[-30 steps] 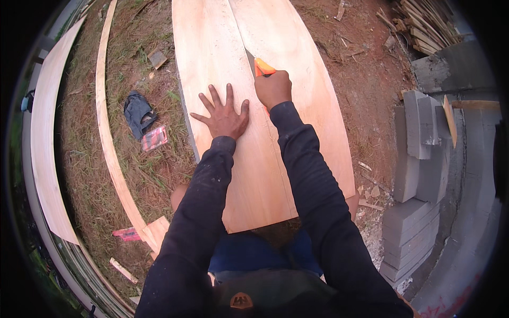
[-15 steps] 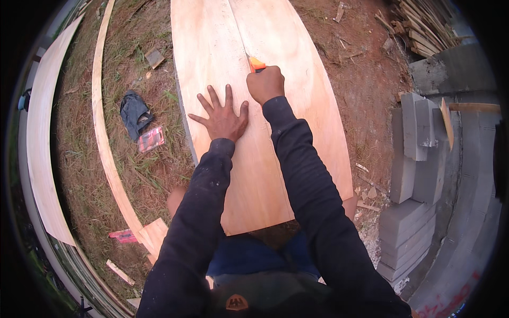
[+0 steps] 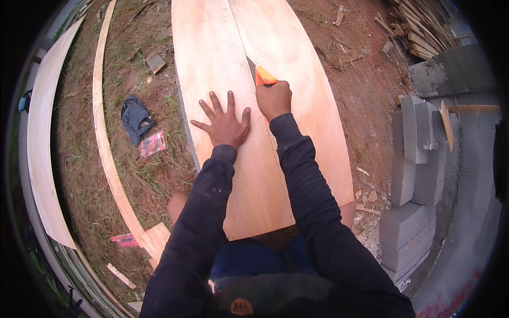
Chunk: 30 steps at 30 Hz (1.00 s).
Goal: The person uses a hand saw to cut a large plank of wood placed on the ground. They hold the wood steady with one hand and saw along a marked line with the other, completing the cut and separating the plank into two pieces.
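Orange and grey, the saw (image 3: 264, 76) sits just above the frame's centre, its long axis along the cut (image 3: 238, 30), blade aimed upward and slightly left. The right hand (image 3: 274, 99) has its grip clenched around the handle, hiding most of it; the left hand (image 3: 225, 123), grasping nothing, presses the board (image 3: 254, 212). Grey blocks (image 3: 407, 233) stand lower right.

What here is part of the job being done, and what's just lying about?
In use:
- orange-handled saw, gripped in the right hand
- plywood sheet, with the left hand spread flat on it

Apparently just lying about:
- dark cloth-like item
- red package
- long wooden strip
- grey blocks
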Motion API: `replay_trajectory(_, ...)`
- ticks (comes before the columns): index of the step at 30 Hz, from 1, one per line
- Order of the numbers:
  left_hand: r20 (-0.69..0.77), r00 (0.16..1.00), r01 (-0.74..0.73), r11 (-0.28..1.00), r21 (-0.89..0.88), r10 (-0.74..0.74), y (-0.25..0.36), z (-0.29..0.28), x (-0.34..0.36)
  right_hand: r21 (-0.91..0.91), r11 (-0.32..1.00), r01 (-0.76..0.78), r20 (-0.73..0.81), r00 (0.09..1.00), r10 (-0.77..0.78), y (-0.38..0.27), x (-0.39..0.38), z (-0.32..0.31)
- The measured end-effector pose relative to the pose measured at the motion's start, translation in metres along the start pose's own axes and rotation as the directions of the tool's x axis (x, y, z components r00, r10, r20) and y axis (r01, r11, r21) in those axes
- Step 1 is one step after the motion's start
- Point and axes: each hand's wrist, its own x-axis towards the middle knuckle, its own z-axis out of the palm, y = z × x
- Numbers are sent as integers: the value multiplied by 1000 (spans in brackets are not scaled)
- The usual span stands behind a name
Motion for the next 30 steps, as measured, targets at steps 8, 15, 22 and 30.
replay_trajectory(8, 17, 999, 37, 999, 15, -37, -19, 2, -7, 225, 967, -119, 111, 989, 96, 49, -225, -120)
replay_trajectory(15, 1, 1000, 21, 1000, -11, -21, -12, 1, -8, 126, 992, 24, 45, 999, -30, 25, -62, -25)
replay_trajectory(22, 2, 998, 55, 998, 39, -55, -28, 3, -8, 194, 981, 0, 106, 994, -21, 36, -147, -64)
replay_trajectory(30, 40, 999, 32, 999, 22, -33, -16, -2, -10, 113, 990, -88, 143, 987, 71, 38, -129, -73)
